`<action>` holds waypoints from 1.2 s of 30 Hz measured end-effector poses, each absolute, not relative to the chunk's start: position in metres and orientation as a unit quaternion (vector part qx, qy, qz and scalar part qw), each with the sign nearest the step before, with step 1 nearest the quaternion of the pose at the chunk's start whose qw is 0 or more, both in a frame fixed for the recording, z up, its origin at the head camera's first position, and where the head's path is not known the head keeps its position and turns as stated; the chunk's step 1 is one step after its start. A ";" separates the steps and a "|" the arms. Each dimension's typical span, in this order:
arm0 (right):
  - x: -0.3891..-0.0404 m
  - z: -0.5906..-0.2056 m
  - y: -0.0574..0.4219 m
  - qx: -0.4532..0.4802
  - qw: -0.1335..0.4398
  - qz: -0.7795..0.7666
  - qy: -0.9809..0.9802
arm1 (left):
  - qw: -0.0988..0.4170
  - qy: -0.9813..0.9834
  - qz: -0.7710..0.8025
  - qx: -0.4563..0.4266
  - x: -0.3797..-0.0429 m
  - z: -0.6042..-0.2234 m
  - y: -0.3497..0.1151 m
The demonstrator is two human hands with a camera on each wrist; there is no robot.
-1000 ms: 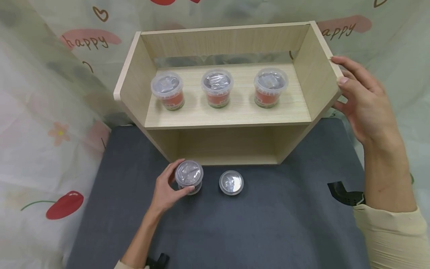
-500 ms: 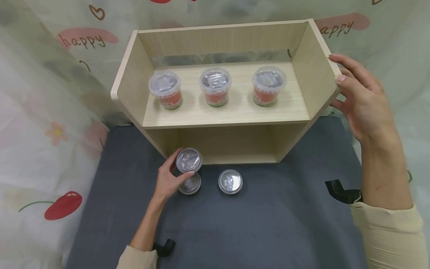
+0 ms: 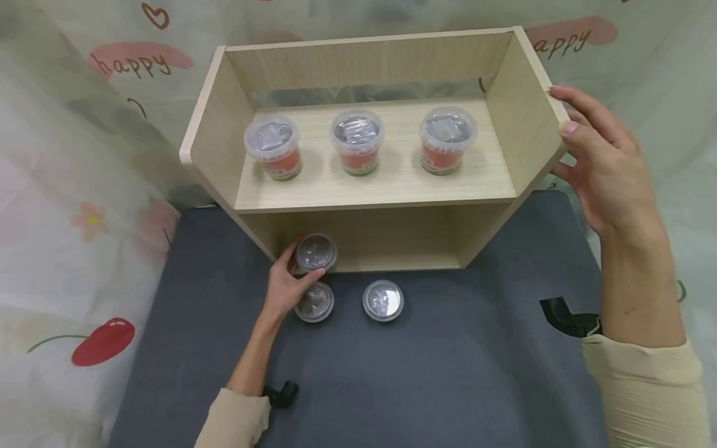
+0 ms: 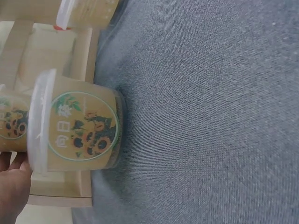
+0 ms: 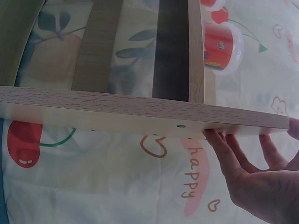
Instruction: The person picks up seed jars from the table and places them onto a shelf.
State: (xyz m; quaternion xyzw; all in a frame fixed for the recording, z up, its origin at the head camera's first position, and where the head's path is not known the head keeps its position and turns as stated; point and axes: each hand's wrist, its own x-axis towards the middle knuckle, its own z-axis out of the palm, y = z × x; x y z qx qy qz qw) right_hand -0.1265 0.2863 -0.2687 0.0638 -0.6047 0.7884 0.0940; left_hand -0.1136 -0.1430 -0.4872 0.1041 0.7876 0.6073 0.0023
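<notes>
My left hand (image 3: 285, 283) grips a lidded plastic cup (image 3: 315, 252) at the lower left opening of the pale wooden shelf (image 3: 375, 204). Thumb and fingers lie around its sides. Just in front of it on the table stands another lidded cup (image 3: 315, 303), which in the left wrist view bears a sunflower label (image 4: 84, 126). The held cup (image 4: 13, 123) shows partly behind it there. To the right is a third cup (image 3: 383, 301). My right hand (image 3: 610, 168) holds the front edge of the shelf's right side panel (image 5: 140, 105), thumb and fingers on it.
Three lidded cups with red labels, at left (image 3: 274, 146), middle (image 3: 358, 143) and right (image 3: 447, 140), stand in a row on the upper board. A grey cloth (image 3: 437, 373) covers the table. Patterned curtains (image 3: 73, 205) hang behind and to the left.
My left hand has lifted the cup off the one below it and carried it forward to the lower shelf opening. The right hand keeps its hold on the side panel.
</notes>
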 end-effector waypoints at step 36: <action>-0.126 -0.270 0.282 0.053 0.112 0.778 -0.616 | 0.024 0.730 0.679 0.075 -0.133 -0.532 -0.143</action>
